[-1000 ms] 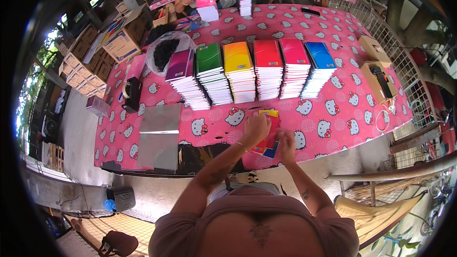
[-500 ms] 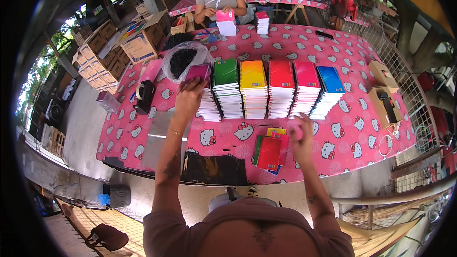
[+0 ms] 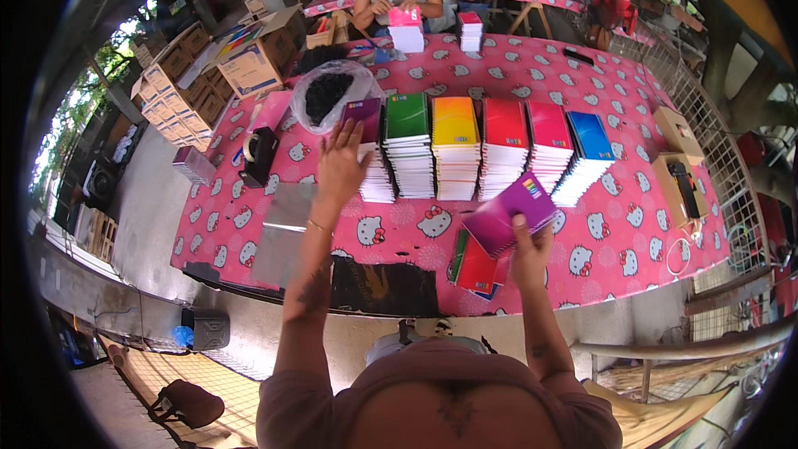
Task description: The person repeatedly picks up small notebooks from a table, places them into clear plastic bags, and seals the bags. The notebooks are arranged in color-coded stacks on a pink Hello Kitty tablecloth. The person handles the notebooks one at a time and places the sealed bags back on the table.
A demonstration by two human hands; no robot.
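Six stacks of notebooks stand in a row on the pink patterned table [image 3: 416, 229]: purple [image 3: 363, 114], green [image 3: 406, 116], orange-yellow [image 3: 455, 120], red [image 3: 504, 122], pink [image 3: 549, 126] and blue [image 3: 592, 136]. My right hand [image 3: 529, 251] holds a single purple notebook [image 3: 505, 214] above a small pile of red and green notebooks [image 3: 474, 268] near the table's front edge. My left hand [image 3: 341, 168] is stretched out, fingers apart, at the near side of the purple stack and holds nothing.
A person sits across the table with a pink-and-white box [image 3: 405, 27]. A clear bag of dark things [image 3: 328, 93], a black tape dispenser [image 3: 259, 155], grey sheets [image 3: 285, 233] and a black bag [image 3: 382, 287] lie to the left. Cardboard boxes [image 3: 675, 130] sit at the right.
A purple notebook has come off the purple stack and now sits in my raised right hand. My left hand has drawn back slightly from the stack's top.
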